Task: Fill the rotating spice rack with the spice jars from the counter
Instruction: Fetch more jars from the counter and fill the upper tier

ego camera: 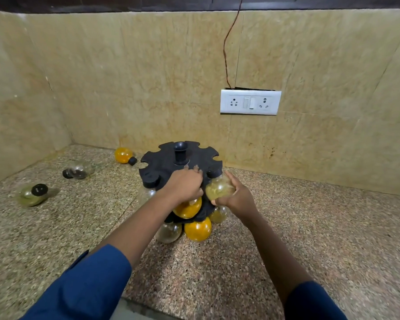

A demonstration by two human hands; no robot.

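The step in hand is seating one more jar in the upper tier of the black plastic two-tier rotating spice rack [162,158], which stands on the speckled granite desk [310,227] near the back wall. The right hand [237,197] is wrapped around a round clear jar of pale yellow-green spice [218,189], its black cap at a notch in the top disc's rim; from this angle I cannot tell whether the neck is fully home in the slot. The left hand [185,184] steadies the rack, fingers curled over the edge of the same disc just beside the jar. Other jars hang in both tiers. Three lie on the desk, well to the left: a round orange-filled jar [123,155], a clear jar with dark contents [79,169] and a greenish jar with a black cap [32,194]. Next, the neck likely needs pushing in, then the rack turning to bring an empty notch round — and a reach for one of the three.
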